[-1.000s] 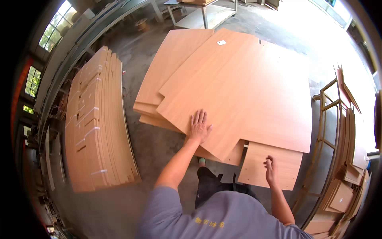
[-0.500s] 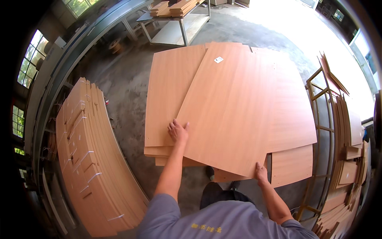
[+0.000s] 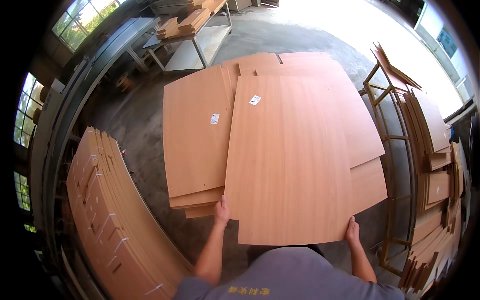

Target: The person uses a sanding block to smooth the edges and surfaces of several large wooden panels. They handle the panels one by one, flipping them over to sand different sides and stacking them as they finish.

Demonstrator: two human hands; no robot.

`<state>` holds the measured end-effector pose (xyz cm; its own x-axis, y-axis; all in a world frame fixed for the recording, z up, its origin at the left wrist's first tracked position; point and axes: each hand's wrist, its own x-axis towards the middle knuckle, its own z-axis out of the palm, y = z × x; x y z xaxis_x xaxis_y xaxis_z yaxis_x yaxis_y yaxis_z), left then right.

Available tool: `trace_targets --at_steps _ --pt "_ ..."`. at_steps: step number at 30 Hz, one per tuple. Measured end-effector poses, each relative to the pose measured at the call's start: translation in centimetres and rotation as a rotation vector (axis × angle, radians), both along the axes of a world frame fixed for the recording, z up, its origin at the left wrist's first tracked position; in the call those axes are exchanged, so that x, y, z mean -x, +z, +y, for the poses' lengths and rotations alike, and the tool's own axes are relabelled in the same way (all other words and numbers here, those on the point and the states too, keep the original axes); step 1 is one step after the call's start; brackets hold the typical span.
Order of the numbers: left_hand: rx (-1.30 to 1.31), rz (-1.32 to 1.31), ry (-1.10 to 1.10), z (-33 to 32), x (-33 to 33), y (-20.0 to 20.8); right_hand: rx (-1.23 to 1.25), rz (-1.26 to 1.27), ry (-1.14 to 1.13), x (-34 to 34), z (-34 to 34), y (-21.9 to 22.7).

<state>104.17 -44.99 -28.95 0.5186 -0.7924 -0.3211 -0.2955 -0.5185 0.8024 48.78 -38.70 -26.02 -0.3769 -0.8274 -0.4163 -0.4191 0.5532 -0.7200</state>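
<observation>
A large wood-grain panel (image 3: 290,165) with a notched near-left corner lies slanted toward me over a stack of similar boards. My left hand (image 3: 222,214) is closed on its left edge, just by the notch. At the near-right corner, my right hand (image 3: 353,231) grips the opposite edge, with some fingers hidden below the board. A white label (image 3: 255,100) sticks near the panel's far-left corner. Beneath and to the left is another labelled board (image 3: 197,135); a further board (image 3: 369,186) shows on the right.
Bundled narrow boards (image 3: 120,215) lean in a long row at left. A metal frame rack (image 3: 397,138) and stacked panels (image 3: 430,130) stand at right. At the back, a table (image 3: 200,50) carries wooden pieces (image 3: 194,21), beside a long metal machine bed (image 3: 107,52).
The top panel has slid toward me and turned straighter, uncovering the labelled board at left. My left hand has moved down along its edge; my right hand has shifted right with the corner.
</observation>
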Motion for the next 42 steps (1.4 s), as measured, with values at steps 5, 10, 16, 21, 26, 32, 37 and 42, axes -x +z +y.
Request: trace_targets --at_steps 5,10,16,21,26,32,37,42 --pt "-0.120 -0.028 -0.029 -1.2 8.5 0.8 0.210 0.062 0.020 9.4 -1.0 -2.0" --pt "-0.054 -0.288 -0.261 -5.7 17.3 1.3 0.206 0.422 0.112 20.5 -9.4 -4.4" --pt "-0.043 -0.436 -0.421 -11.7 22.0 4.4 0.153 0.495 0.156 23.6 -22.1 3.2" --pt "-0.386 -0.524 -0.551 -10.2 20.6 8.4 0.233 0.875 0.406 21.4 -23.4 -0.2" --pt "-0.399 -0.482 -0.210 -2.1 10.8 6.6 0.205 0.562 0.548 7.4 -20.8 -3.0" --pt "-0.267 -0.573 0.071 2.3 -7.2 4.1 0.428 -0.057 0.828 -16.6 -18.2 2.9" --pt "-0.131 -0.720 0.083 -3.0 -23.1 -0.5 0.405 0.009 0.902 -34.3 -21.9 -0.3" --pt "-0.068 -0.328 0.063 -9.7 -30.2 -4.4 0.267 0.042 0.549 -44.5 -23.1 -4.4"
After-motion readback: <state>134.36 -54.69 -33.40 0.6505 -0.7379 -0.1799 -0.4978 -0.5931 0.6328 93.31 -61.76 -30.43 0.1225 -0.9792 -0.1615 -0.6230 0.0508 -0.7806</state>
